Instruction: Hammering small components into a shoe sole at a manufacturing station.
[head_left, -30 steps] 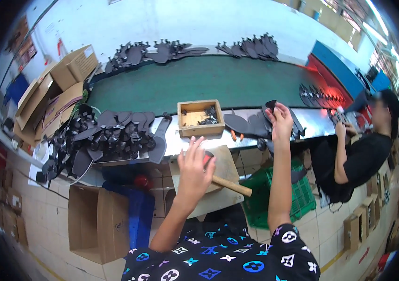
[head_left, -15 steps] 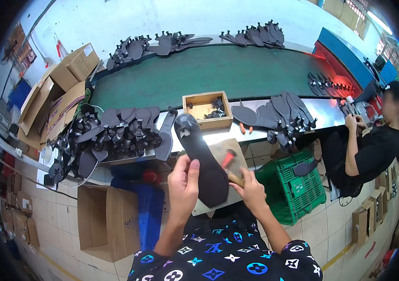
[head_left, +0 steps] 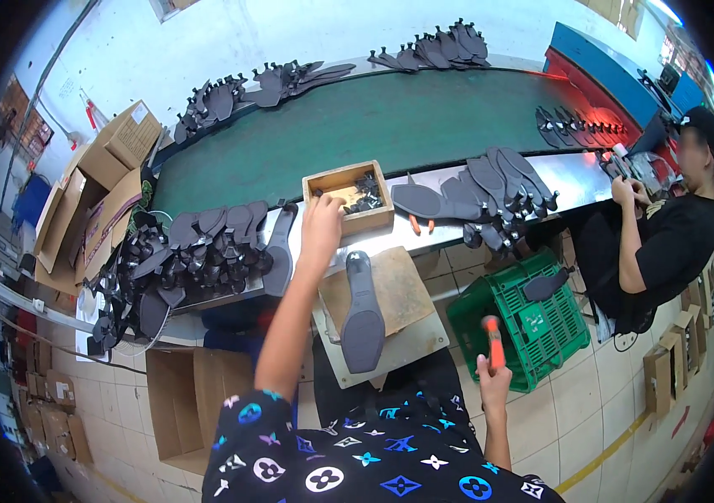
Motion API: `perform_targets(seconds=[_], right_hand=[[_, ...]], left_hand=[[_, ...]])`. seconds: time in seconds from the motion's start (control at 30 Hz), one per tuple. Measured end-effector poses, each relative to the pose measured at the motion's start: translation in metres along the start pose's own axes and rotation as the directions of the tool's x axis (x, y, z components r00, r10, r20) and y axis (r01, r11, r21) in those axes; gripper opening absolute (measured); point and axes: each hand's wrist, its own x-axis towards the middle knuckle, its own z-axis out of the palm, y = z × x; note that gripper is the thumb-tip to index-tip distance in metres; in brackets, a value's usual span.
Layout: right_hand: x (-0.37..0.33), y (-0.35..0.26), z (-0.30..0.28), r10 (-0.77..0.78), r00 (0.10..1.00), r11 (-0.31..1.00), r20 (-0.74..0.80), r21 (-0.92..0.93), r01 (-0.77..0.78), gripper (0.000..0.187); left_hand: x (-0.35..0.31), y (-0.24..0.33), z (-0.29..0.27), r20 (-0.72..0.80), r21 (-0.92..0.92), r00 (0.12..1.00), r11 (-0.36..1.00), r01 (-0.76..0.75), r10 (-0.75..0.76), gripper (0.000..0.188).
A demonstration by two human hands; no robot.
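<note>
My left hand [head_left: 322, 220] is at the left side of a wooden box [head_left: 349, 225], its bent fingers drawn together over the inside. What they pinch, if anything, is too small to tell. Small black pieces [head_left: 365, 194] lie in the box. In my right hand [head_left: 494, 387], held out to the right, is a hammer [head_left: 494, 344] with an orange-red upper part, raised upright. Between my arms a dark shoe sole [head_left: 363, 323] lies on a worn square board [head_left: 407, 293], its narrow, shiny heel end pointing away from me. Neither hand touches this sole.
Heeled soles pile up on the metal bench at left [head_left: 206, 239] and right [head_left: 491, 189]. Behind runs a green conveyor belt [head_left: 349, 126]. A green crate [head_left: 533, 327] and a cardboard box [head_left: 181, 402] stand below. A co-worker [head_left: 667, 218] sits at right.
My left hand has let go of the sole, now on the board, and moved up to the wooden box. My right hand has swung right and down with the hammer.
</note>
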Motion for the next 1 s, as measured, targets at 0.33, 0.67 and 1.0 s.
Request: perform_targets(seconds=[0.33,0.67,1.0], right_hand=[[0.035,-0.051,0.04,-0.165,0.986,0.939,0.017,0.308,0.152,0.031],[0.056,-0.192,0.039,-0.446,0.865,0.777,0.229,0.578,0.248,0.03],[0.005,-0.27,0.046,-0.561,0.782,0.629,0.272,0.755,0.188,0.024]], left_hand=[[0.082,-0.033,0.006,0.667,-0.124,0.74,0.967,0.22,-0.083,0.017],[-0.013,0.089,-0.107,0.284,-0.858,0.908,0.341,0.384,-0.308,0.022],[-0.103,0.159,-0.155,-0.474,-0.232,0.802,0.827,-0.512,0.363,0.032]])
